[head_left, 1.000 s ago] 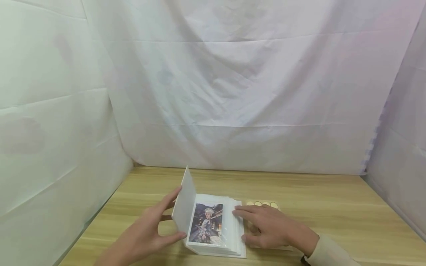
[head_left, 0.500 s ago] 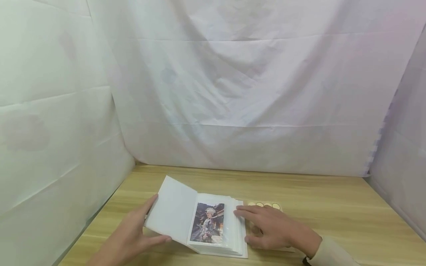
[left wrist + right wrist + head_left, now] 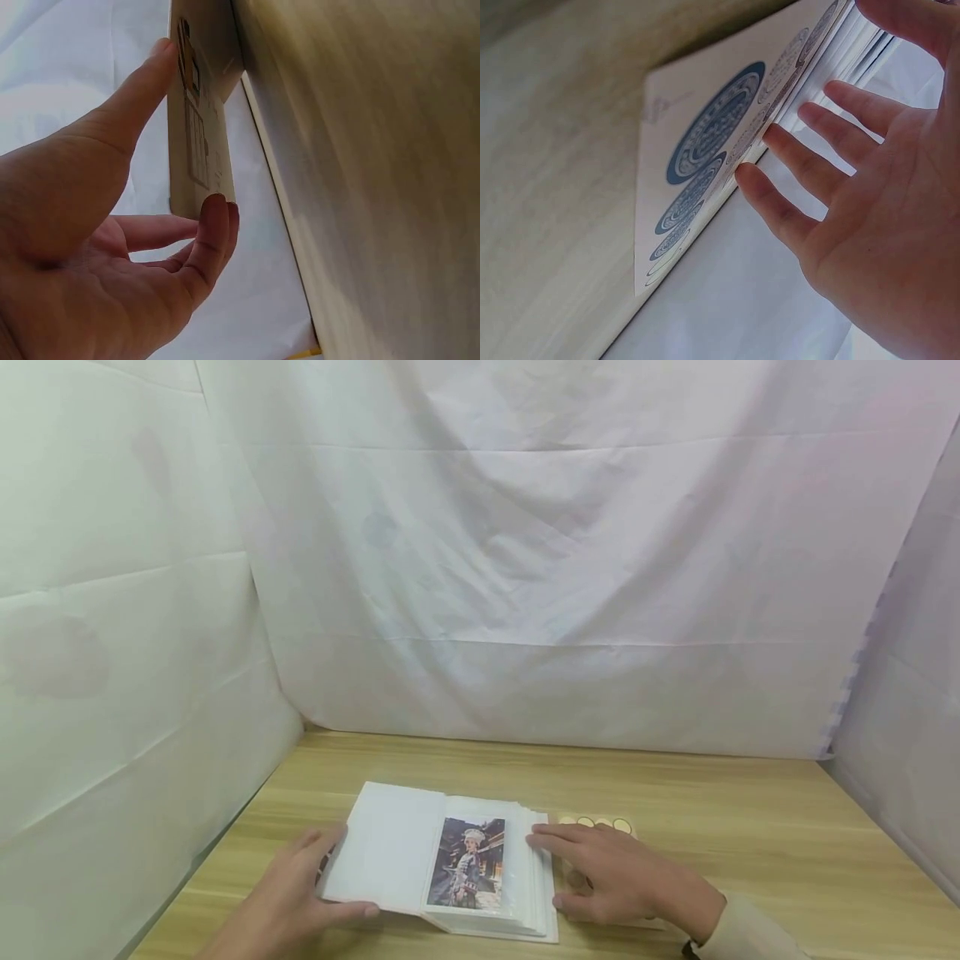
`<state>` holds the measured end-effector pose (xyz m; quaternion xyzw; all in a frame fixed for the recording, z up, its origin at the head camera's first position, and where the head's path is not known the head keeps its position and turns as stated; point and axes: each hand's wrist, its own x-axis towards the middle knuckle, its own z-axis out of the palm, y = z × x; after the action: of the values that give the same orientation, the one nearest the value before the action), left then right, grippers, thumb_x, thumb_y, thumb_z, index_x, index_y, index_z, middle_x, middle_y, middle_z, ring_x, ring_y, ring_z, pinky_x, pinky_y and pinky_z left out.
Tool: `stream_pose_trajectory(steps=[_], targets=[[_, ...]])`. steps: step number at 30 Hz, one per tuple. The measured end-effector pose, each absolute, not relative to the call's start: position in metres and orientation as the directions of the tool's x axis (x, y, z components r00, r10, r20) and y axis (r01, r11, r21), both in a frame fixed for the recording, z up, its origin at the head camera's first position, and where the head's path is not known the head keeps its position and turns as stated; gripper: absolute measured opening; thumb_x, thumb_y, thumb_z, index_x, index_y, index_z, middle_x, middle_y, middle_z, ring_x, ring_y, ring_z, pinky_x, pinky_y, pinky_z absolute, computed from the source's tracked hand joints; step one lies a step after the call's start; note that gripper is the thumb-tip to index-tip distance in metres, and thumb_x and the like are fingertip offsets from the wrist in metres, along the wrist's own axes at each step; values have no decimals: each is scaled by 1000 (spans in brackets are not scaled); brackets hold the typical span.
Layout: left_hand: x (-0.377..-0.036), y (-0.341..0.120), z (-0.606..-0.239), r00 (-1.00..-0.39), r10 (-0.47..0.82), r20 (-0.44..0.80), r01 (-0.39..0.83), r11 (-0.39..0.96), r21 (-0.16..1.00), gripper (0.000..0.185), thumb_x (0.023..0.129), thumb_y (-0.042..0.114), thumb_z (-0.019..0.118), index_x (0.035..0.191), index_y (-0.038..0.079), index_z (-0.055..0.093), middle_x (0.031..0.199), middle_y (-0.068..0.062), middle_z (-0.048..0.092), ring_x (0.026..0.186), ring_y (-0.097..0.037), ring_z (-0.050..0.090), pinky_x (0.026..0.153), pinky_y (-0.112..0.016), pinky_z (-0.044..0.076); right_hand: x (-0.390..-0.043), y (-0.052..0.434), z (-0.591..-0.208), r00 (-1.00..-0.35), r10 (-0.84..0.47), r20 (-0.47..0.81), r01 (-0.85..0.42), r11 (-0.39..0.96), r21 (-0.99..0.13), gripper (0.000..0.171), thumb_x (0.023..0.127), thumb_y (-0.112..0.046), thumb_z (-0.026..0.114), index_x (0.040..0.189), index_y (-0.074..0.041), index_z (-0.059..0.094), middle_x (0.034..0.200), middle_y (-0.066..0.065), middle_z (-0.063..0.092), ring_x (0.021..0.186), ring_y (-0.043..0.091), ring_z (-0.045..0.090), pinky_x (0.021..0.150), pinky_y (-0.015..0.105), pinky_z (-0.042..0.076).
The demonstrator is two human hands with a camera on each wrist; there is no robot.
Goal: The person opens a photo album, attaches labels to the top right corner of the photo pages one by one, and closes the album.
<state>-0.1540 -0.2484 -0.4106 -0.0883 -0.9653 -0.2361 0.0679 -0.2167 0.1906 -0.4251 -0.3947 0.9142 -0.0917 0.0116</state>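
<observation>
An opened photo album point(image 3: 487, 925) with a white cover lies at the front middle of the table. Its front cover point(image 3: 386, 847) is folded out to the left, slightly raised on the near left side. My left hand point(image 3: 288, 885) holds this cover by its outer edge, thumb at the near edge and fingers curled at the other side. In a clear sleeve on the first page sits a photo point(image 3: 467, 864) of a person in a pale headdress. My right hand point(image 3: 618, 872) rests with extended fingers at the album's right edge, partly covering a sheet of round shapes point(image 3: 622, 825).
The wood-grain table point(image 3: 720, 810) stretches behind and right of the album. White cloth point(image 3: 525, 568) hangs at the back and both sides. In the right wrist view, a pale printed face point(image 3: 712, 127) with several blue round patterns lies near the fingers.
My left hand has swung the front cover from nearly upright down to the left, close to the table. The photo page has come into fuller view. My right hand has stayed in place.
</observation>
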Motion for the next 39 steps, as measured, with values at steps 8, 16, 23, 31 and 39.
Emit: stream_pose_trajectory(steps=[8, 16, 23, 31, 39], targets=[[-160, -249, -414, -996, 92, 17, 89, 872, 480, 123, 64, 69, 95, 152, -7, 55, 143, -20, 65, 123, -29, 63, 106, -54, 57, -216, 191, -424, -688, -724, 49, -718, 670, -188, 73, 100, -51, 68, 165, -30, 45, 170, -6, 47, 153, 26, 52, 110, 70, 51], [-165, -249, -421, -995, 98, -24, 75, 878, 472, 118, 65, 67, 95, 151, -6, 58, 138, -18, 66, 118, -26, 62, 106, -54, 57, -215, 190, -424, -692, -720, 50, -716, 675, -178, 72, 100, -50, 69, 165, -29, 46, 170, -6, 48, 152, 26, 52, 111, 68, 52], [-168, -248, -425, -992, 100, -71, 55, 880, 471, 115, 66, 66, 93, 150, -5, 59, 130, -9, 64, 106, -19, 57, 96, -41, 58, -215, 190, -424, -692, -720, 53, -718, 677, -163, 73, 99, -50, 70, 165, -29, 46, 170, -7, 48, 152, 24, 52, 110, 66, 53], [-167, -247, -425, -989, 110, -100, 52, 884, 465, 106, 68, 67, 92, 147, 2, 65, 114, -3, 61, 97, -15, 53, 76, -25, 49, -216, 190, -424, -688, -724, 57, -721, 672, -165, 73, 99, -50, 70, 165, -29, 46, 170, -6, 48, 152, 25, 52, 111, 65, 52], [-167, -246, -425, -988, 116, -105, 56, 891, 451, 100, 71, 65, 92, 146, 4, 66, 113, -3, 59, 96, -15, 53, 77, -27, 51, -215, 190, -423, -693, -719, 54, -715, 675, -184, 72, 99, -49, 71, 164, -29, 47, 169, -6, 49, 152, 25, 53, 110, 69, 52]])
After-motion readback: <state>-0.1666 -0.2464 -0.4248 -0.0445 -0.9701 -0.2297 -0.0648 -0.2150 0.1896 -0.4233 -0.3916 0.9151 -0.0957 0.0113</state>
